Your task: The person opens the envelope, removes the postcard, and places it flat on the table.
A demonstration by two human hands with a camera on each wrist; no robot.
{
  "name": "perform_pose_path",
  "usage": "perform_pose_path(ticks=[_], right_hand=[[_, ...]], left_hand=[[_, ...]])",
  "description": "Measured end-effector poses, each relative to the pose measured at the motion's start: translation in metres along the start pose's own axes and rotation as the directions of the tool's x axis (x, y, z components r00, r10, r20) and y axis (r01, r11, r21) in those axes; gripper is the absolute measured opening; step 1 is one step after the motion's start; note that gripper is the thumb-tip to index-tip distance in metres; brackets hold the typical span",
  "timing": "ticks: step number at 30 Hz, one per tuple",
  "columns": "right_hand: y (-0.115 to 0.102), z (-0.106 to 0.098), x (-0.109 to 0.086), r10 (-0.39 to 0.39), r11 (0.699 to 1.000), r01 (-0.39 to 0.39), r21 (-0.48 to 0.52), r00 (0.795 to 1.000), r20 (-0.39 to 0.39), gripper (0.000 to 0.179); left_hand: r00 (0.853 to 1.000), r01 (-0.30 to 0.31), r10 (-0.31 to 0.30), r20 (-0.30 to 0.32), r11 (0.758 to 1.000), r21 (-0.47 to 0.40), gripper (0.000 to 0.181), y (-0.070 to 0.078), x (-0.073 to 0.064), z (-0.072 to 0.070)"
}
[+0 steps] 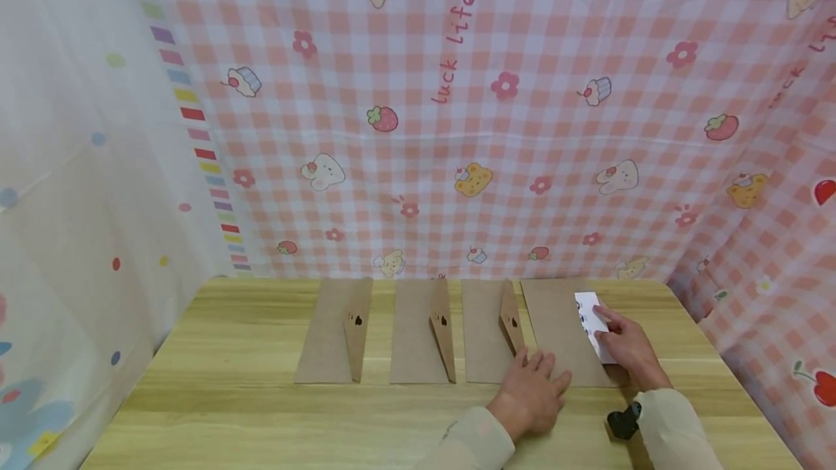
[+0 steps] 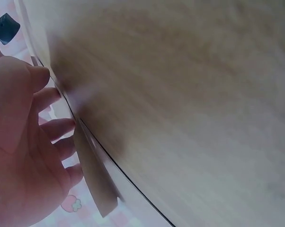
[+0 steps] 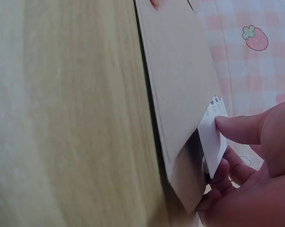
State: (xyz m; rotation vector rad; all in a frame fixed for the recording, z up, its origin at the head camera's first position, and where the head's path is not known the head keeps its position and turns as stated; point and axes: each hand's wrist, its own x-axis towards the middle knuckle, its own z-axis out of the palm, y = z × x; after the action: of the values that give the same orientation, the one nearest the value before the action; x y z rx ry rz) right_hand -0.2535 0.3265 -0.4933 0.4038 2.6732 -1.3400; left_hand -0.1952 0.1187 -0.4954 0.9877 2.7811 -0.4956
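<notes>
A brown kraft-paper envelope (image 1: pixel 562 339) lies on the table at the right, its mouth toward the right side. My right hand (image 1: pixel 630 350) pinches a white card (image 1: pixel 591 325) with small dark print along one edge, thumb on its upper face. In the right wrist view the card (image 3: pixel 211 142) stands at the envelope's mouth, close over the folded-back flap (image 3: pixel 187 177). The left hand (image 1: pixel 532 394) reaches over the near left corner of this envelope, fingers spread and fairly straight. Its fingertips come right beside the raised flap (image 1: pixel 511 318) of the neighbouring envelope.
Three more brown envelopes, such as the leftmost one (image 1: pixel 326 339), lie in a row to the left, their flaps standing up with dark printed marks. The wood-grain table (image 1: pixel 248 412) backs onto a pink checked cloth (image 1: pixel 418 136). A black wrist device (image 1: pixel 623 421) sits at the right sleeve.
</notes>
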Motion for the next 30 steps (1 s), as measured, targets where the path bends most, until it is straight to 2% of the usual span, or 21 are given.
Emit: perform_pose_path(ticks=[12,30], right_hand=[[0.003,-0.005,-0.001,-0.043,0.998,0.043,-0.035,0.999,-0.008,0.056],[0.004,-0.013,-0.004,-0.069,0.993,0.063,-0.095,0.996,-0.06,0.054]], left_hand=[[1.0,0.002,-0.002,-0.002,1.0,0.026,0.048,-0.001,-0.001,-0.002],[1.0,-0.006,0.006,0.014,1.0,-0.012,0.048,-0.002,-0.001,-0.003]])
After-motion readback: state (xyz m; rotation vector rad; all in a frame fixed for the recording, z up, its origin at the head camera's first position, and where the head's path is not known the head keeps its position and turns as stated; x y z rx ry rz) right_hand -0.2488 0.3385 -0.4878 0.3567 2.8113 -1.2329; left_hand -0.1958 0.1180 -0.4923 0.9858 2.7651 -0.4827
